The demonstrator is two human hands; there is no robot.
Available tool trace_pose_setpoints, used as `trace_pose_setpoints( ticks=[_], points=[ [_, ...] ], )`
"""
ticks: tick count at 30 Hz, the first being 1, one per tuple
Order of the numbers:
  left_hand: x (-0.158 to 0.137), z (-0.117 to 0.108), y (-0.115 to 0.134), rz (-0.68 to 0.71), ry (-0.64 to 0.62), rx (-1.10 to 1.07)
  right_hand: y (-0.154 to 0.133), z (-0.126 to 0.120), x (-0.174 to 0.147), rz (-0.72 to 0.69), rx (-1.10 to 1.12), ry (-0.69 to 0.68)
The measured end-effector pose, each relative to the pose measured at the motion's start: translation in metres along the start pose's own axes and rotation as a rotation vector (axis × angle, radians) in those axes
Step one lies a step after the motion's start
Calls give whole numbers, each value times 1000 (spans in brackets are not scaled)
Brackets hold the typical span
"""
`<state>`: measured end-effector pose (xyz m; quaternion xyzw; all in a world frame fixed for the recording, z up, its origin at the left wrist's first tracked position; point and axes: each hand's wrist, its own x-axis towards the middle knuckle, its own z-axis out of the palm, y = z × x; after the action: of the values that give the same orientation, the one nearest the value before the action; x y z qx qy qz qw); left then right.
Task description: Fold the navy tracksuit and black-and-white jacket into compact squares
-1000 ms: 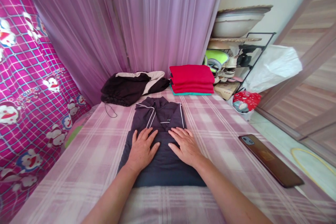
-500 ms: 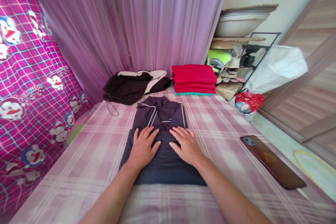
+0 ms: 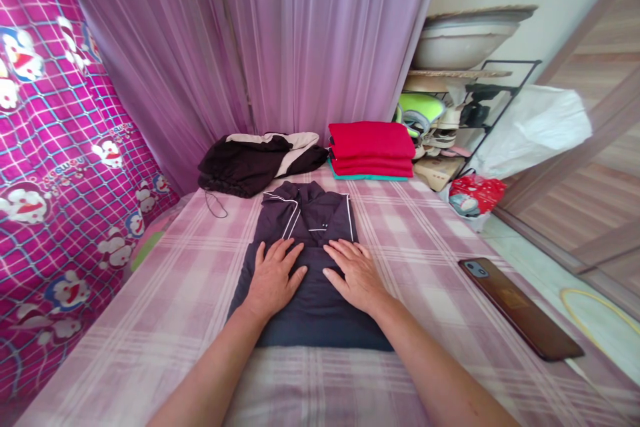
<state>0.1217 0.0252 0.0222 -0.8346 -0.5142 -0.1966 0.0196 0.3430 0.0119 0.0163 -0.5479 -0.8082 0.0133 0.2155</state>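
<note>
Left hand (image 3: 275,277) and right hand (image 3: 356,273), flattened, empty, rest atop the folded dark jacket (image 3: 314,300).

The folded top (image 3: 314,303) is dark purplish navy with white piping. Beneath it spreads a mauve-and-white plaid sheet (image 3: 415,273); beyond it, a black-and-cream garment (image 3: 245,163), a red stack (image 3: 373,141) — teal bottom layer (image 3: 370,177) — and a purple curtain (image 3: 305,33); left of it, magenta cloth (image 3: 83,120) with a pale grid and cartoon figures; right of it, a brown phone (image 3: 520,310).
</note>
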Motion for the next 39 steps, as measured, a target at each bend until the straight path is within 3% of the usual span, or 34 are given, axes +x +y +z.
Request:
trace_pose_setpoints(
  ticks=[39],
  points=[
    [0,1,-2,18,10,7,1,0,0,-5,7,-5]
  ],
)
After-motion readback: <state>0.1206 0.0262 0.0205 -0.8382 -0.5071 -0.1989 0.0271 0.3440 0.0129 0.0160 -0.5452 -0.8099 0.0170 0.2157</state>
